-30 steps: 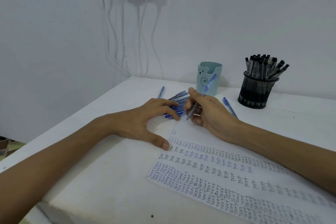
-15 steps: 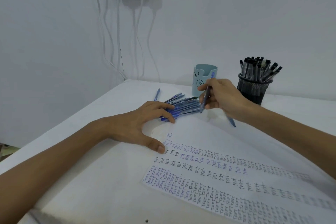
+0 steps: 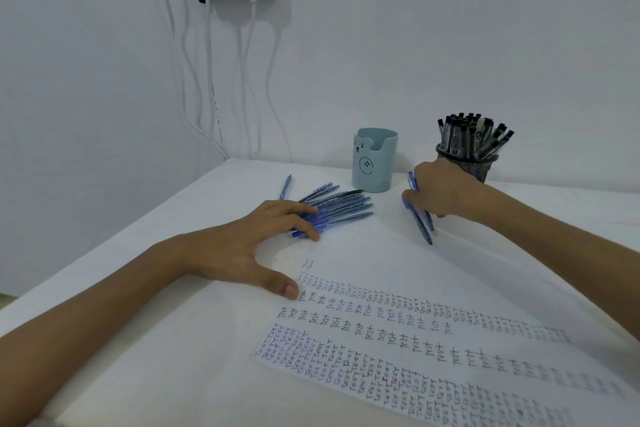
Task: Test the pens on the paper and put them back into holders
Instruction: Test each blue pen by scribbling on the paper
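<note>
Paper point(image 3: 381, 340), filled with rows of "TEST", lies on the table point(image 3: 173, 374), near and below the grip. The left hand point(image 3: 242, 250) rests flat well to the left of the grip, fingers relaxed, thumb at the paper's edge, fingertips on a pile point(image 3: 339, 208) of blue pens. The right hand point(image 3: 443, 191) curls round a blue pen point(image 3: 420, 222), tip down toward the paper's top; a second blue pen lies alongside, and whether it is also held cannot be told. The mesh holder point(image 3: 474, 166), full of black pens point(image 3: 474, 135), stands just behind the grip. The cup point(image 3: 374, 163) stands near, to its left. A lone pen point(image 3: 285, 186) lies beyond the pile.
</note>
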### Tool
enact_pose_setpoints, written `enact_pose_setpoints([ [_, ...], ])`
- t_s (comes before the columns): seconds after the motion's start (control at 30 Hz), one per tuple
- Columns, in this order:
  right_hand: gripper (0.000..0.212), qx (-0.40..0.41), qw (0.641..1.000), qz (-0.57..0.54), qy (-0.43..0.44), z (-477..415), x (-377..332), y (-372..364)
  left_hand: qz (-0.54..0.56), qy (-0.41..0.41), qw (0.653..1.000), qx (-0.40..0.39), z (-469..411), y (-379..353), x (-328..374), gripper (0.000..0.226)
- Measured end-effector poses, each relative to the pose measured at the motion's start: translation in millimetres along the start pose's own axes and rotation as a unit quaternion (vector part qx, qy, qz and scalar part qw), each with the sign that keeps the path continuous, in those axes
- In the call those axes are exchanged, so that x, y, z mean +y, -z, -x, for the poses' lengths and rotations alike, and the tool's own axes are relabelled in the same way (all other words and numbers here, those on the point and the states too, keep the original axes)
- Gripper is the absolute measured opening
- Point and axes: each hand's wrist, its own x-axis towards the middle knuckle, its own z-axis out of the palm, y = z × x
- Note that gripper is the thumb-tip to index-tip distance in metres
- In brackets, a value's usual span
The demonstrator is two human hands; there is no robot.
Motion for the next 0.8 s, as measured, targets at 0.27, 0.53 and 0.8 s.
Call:
enact_pose_setpoints([
  [0.27, 0.041, -0.030, 0.996, 0.079, -0.012, 5.6, -2.0, -1.4, 0.011, 0.015, 1.000, -0.010, 1.2, 1.3, -2.8, 0.077],
  [0.53, 0.023, 0.100, 0.968, 0.012, 0.228, 21.2, -33.8, -14.1, 0.084, 0.022, 0.994, -0.072, 15.2, -7.3, -80.3, 0.095],
  [0.8, 0.021, 0.083, 0.902, 0.028, 0.422, 22.6, -41.1, -28.3, 0.096, 0.075, 0.992, -0.019, 6.0, 1.6, 11.5, 0.112],
])
